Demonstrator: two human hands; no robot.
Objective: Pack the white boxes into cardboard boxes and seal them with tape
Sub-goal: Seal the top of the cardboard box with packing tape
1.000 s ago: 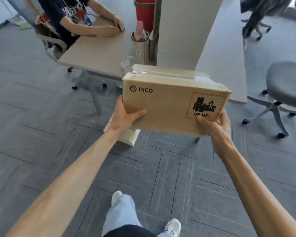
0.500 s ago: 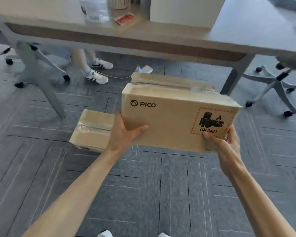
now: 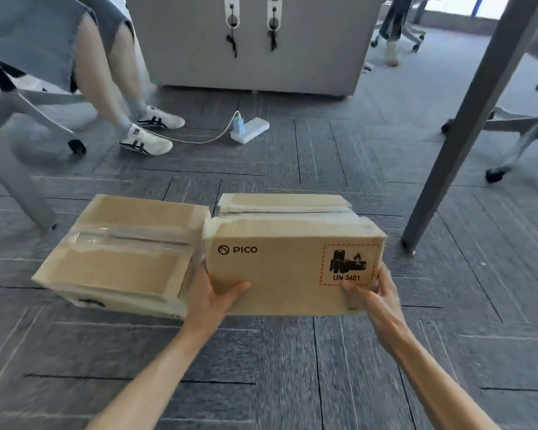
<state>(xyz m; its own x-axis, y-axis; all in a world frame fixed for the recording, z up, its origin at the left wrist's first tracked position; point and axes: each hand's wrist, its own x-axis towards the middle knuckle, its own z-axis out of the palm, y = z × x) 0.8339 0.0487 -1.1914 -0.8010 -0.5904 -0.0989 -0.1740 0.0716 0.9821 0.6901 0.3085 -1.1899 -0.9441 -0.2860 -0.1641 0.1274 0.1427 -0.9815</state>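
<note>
A taped cardboard box [image 3: 118, 252] is lying on the carpet. Just beside it, the left hand [image 3: 212, 296] and right hand [image 3: 376, 296] are gripping the PICO box [image 3: 292, 268] low, fingers wrapping its ends. A bench leg [image 3: 466, 131] is standing near on the right.

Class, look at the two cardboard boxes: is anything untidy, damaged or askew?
Yes. On the PICO box the tape is wrinkled and the top flaps sit unevenly. The neighbouring box lies angled to it, tape rumpled too.
</note>
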